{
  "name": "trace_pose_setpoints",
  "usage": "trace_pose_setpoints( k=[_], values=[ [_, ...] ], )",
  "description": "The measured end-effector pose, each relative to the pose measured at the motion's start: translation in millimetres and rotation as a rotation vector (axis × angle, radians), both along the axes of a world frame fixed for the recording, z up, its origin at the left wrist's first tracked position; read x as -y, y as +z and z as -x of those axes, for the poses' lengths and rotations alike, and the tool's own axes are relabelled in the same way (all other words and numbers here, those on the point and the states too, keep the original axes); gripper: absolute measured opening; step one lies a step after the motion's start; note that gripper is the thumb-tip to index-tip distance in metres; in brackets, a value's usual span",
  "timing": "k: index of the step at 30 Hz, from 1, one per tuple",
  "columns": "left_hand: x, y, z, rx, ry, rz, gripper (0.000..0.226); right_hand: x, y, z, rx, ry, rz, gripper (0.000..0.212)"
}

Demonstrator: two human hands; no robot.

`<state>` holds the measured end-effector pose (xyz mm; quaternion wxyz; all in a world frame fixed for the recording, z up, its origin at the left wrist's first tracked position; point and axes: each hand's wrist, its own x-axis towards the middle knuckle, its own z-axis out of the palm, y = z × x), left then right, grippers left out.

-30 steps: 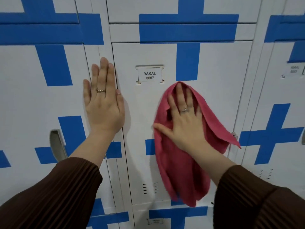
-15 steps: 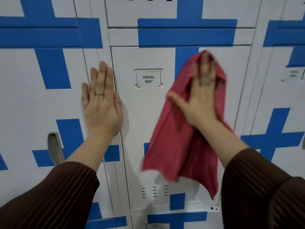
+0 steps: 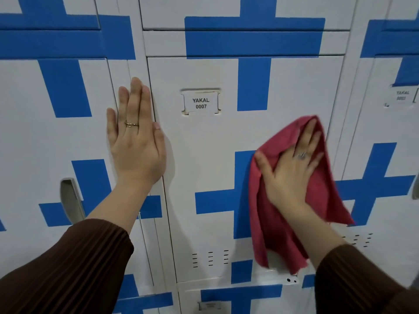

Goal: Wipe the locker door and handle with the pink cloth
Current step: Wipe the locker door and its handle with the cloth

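The white locker door (image 3: 204, 155) with blue cross stripes and a label reading YAKAL 0007 fills the middle. My right hand (image 3: 292, 171) lies flat with spread fingers on the pink cloth (image 3: 278, 227), pressing it against the door's right side near the edge. The cloth hangs loose below my palm and hides this door's handle area. My left hand (image 3: 136, 141) rests flat, fingers straight and together, on the frame strip left of the door.
Neighbouring lockers with the same blue crosses stand on both sides. The left locker has a recessed handle (image 3: 71, 200). Another labelled door (image 3: 401, 123) is at the right. Vent slots (image 3: 210, 258) sit low on the middle door.
My right hand swept the cloth up to the door's top right, then down and further right to the door's right edge. My left hand stayed in place.
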<state>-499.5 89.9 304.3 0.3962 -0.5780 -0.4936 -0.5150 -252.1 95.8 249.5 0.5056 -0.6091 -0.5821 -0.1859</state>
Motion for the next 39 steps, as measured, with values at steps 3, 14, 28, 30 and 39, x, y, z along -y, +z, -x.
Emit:
trace_pose_setpoints(
  k=[3, 14, 28, 30, 39],
  values=[
    [-0.1, 0.0, -0.2, -0.001, -0.002, -0.004, 0.056, 6.2, -44.0, 7.3, 0.059, 0.007, 0.085, 0.091],
    [0.1, -0.1, 0.0, -0.001, -0.009, -0.005, 0.057, 32.2, -92.7, 29.2, -0.227, 0.149, -0.079, 0.026],
    [-0.1, -0.2, -0.1, 0.004, -0.018, -0.021, 0.056, 50.0, -57.9, 25.7, -0.512, 0.441, 0.135, 0.034],
    [0.0, 0.0, -0.1, 0.0, -0.012, -0.017, 0.056, 44.2, -62.5, 26.0, -0.492, 0.376, 0.08, 0.024],
    [-1.2, -0.3, 0.7, -0.002, -0.007, -0.022, 0.057, 32.4, -16.0, 26.3, -0.691, 0.293, -0.048, 0.01]
  ],
)
